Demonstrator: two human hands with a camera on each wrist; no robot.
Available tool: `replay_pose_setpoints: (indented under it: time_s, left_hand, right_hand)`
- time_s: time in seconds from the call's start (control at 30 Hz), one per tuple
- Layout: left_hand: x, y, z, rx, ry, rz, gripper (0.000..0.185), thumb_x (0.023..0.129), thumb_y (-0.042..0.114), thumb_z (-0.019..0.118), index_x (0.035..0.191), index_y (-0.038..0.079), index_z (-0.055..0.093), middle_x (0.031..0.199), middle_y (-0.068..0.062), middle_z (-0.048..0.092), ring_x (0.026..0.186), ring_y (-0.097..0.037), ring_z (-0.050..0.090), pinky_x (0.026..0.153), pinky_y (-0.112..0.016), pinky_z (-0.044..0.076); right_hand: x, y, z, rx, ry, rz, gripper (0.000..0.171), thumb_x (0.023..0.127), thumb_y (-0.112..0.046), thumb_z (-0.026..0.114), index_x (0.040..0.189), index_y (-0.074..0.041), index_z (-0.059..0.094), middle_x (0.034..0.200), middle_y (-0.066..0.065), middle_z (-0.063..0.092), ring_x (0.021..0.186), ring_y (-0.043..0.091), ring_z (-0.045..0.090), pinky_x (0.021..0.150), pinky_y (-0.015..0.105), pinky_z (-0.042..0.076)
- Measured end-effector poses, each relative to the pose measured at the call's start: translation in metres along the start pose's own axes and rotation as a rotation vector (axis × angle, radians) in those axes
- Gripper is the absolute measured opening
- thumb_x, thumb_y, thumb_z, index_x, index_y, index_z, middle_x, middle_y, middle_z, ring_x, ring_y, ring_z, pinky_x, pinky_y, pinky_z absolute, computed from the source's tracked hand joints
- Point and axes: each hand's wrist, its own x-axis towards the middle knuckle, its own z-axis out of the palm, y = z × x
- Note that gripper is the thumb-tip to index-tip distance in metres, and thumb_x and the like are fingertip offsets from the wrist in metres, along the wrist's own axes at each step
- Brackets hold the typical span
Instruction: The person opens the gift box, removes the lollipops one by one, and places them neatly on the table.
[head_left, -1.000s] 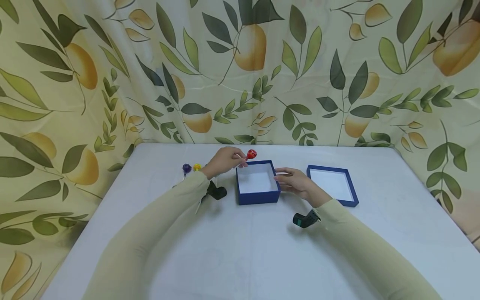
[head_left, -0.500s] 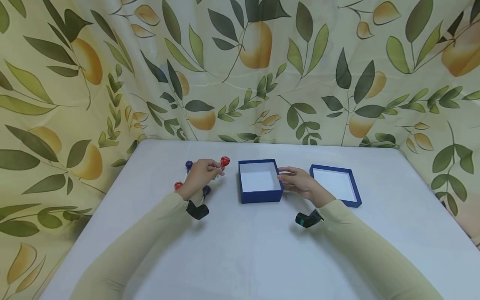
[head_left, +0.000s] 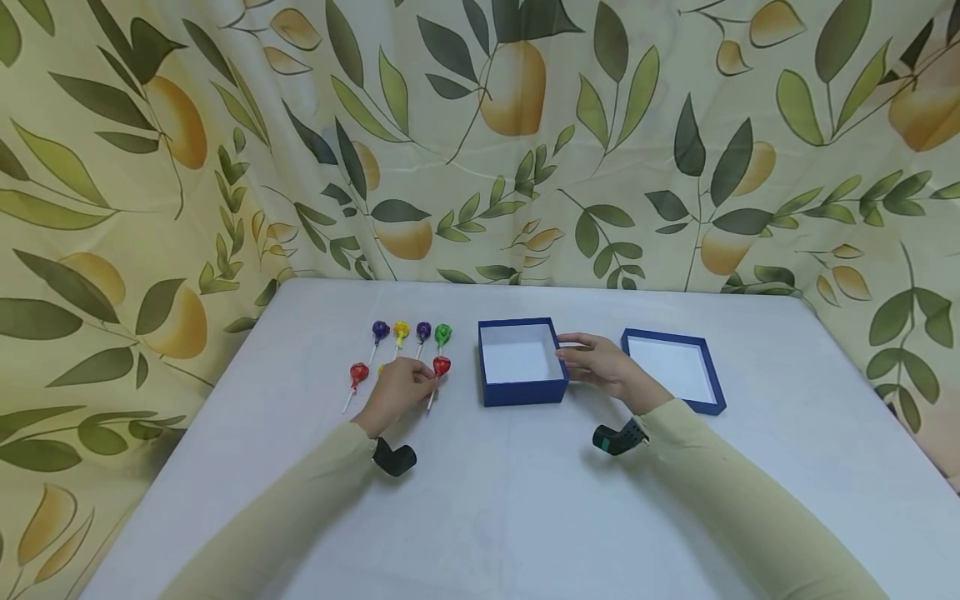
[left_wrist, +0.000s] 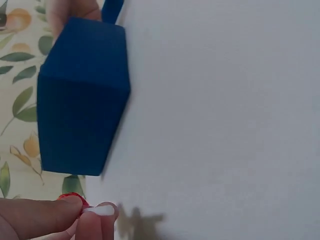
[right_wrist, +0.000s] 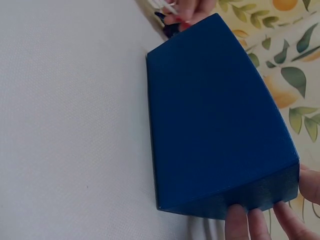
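In the head view my left hand pinches a red-wrapped lollipop by its white stick, low over the white table. The left wrist view shows thumb and finger on the stick. Behind it lie a green lollipop, two dark purple ones, the right one here, and a yellow one. Another red lollipop lies left of the hand; a bit of yellow shows behind the hand. My right hand holds the right wall of an open blue box, fingers outside, thumb at the rim.
A blue lid with a white inside lies upturned to the right of the box. The white table reaches back to a curtain printed with leaves and fruit.
My left hand has moved from the box's back left corner leftward, then toward me with the red lollipop, uncovering the lollipops behind. The right hand stays at the box.
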Motion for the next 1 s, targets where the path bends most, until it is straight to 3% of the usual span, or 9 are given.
replay_pose_setpoints:
  time_s: [0.17, 0.47, 1.0]
  left_hand:
    - [-0.006, -0.001, 0.005, 0.037, -0.009, -0.014, 0.012, 0.085, 0.013, 0.068, 0.087, 0.002, 0.072, 0.066, -0.004, 0.065, 0.06, -0.012, 0.053, 0.054, -0.019, 0.042]
    - [-0.007, 0.003, 0.008, 0.073, -0.003, -0.041, 0.01, 0.084, 0.012, 0.07, 0.084, 0.002, 0.072, 0.064, -0.004, 0.064, 0.06, -0.013, 0.053, 0.054, -0.02, 0.042]
    - [-0.012, 0.006, 0.006, 0.085, 0.034, -0.077, 0.01, 0.079, 0.012, 0.075, 0.085, 0.004, 0.072, 0.069, -0.004, 0.066, 0.064, -0.015, 0.055, 0.058, -0.021, 0.046]
  right_hand:
    - [0.001, 0.0, -0.001, 0.004, 0.001, 0.005, 0.055, 0.095, -0.015, 0.054, 0.145, -0.005, 0.032, 0.142, 0.019, 0.038, 0.107, 0.018, 0.05, 0.087, 0.023, 0.05]
    - [-0.001, 0.0, 0.001, -0.007, -0.013, -0.005, 0.057, 0.095, -0.016, 0.054, 0.146, -0.004, 0.03, 0.142, 0.02, 0.039, 0.109, 0.019, 0.05, 0.097, 0.029, 0.047]
    - [0.0, 0.0, 0.0, 0.003, -0.004, 0.003, 0.057, 0.094, -0.014, 0.055, 0.145, -0.005, 0.031, 0.144, 0.02, 0.037, 0.111, 0.02, 0.049, 0.099, 0.033, 0.045]
